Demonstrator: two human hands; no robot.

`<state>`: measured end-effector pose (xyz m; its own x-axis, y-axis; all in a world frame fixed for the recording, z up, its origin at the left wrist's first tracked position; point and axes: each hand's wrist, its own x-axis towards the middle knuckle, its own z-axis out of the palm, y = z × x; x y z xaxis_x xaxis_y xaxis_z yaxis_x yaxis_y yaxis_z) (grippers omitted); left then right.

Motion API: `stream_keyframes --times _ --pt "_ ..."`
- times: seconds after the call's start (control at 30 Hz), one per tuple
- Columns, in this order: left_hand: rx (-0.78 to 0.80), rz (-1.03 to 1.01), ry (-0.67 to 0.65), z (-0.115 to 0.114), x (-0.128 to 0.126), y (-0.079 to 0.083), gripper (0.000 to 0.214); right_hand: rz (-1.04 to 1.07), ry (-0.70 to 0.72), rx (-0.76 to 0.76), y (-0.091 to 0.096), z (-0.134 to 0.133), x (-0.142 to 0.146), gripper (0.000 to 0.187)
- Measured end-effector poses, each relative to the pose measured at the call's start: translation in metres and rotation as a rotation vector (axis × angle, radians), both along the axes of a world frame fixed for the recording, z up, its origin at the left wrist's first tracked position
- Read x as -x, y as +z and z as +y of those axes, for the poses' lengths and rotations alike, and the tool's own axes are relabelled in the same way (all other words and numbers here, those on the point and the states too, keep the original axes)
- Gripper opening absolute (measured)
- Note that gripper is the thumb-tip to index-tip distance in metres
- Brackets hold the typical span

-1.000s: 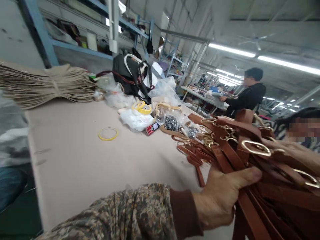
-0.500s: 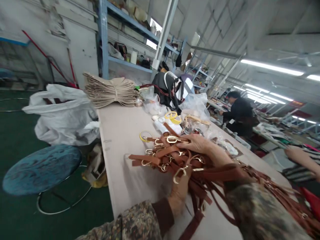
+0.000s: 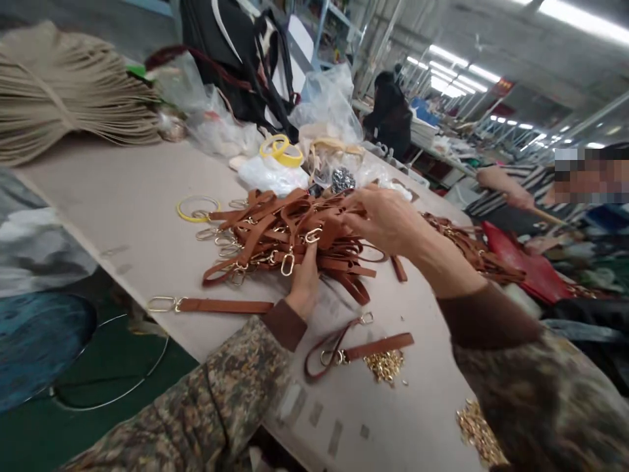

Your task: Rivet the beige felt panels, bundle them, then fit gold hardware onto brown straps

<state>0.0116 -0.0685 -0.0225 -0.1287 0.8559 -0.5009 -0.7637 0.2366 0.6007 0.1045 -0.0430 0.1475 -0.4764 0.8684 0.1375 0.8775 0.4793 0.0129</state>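
Observation:
A heap of brown leather straps with gold oval clasps lies on the table. My left hand is at the near side of the heap, thumb up against a clasp and the other fingers hidden among the straps it grips. From the right, my right hand reaches over the heap, its fingers closed on straps at the right end. One loose strap lies by the table's left edge, and a looped strap lies nearer me beside a small pile of gold hardware.
Behind the heap are yellow tape rolls, clear plastic bags and a black bag. A beige bundled stack sits at far left. More straps lie on the right, near another person's arm. More gold hardware is at lower right.
The view has turned right and downward. The straps, bunched up between my hands before, now lie spread in a heap, and the loose straps and gold hardware have come into view.

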Motion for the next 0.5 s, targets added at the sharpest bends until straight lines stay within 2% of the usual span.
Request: stream_keyframes --times 0.07,0.1,0.17,0.27,0.37,0.5 --pt "0.029 0.027 -0.001 0.001 0.0 -0.001 0.032 -0.089 -0.085 0.123 0.001 -0.039 -0.028 0.021" --pt "0.034 0.034 -0.005 0.001 -0.001 -0.001 0.031 -0.125 -0.094 0.213 -0.004 -0.06 -0.039 0.018" --pt "0.035 0.045 -0.015 0.001 -0.001 0.001 0.03 -0.173 -0.106 0.36 -0.027 -0.1 -0.054 0.016" --pt "0.011 0.041 -0.042 -0.002 -0.002 0.004 0.029 -0.163 -0.097 0.446 -0.074 -0.143 -0.059 0.025" --pt "-0.029 0.018 -0.074 -0.007 0.0 0.009 0.026 -0.16 -0.067 0.41 -0.111 -0.165 -0.05 0.027" --pt "-0.058 -0.006 -0.138 -0.019 0.007 0.016 0.021 -0.248 -0.025 0.33 -0.133 -0.174 -0.039 0.017"
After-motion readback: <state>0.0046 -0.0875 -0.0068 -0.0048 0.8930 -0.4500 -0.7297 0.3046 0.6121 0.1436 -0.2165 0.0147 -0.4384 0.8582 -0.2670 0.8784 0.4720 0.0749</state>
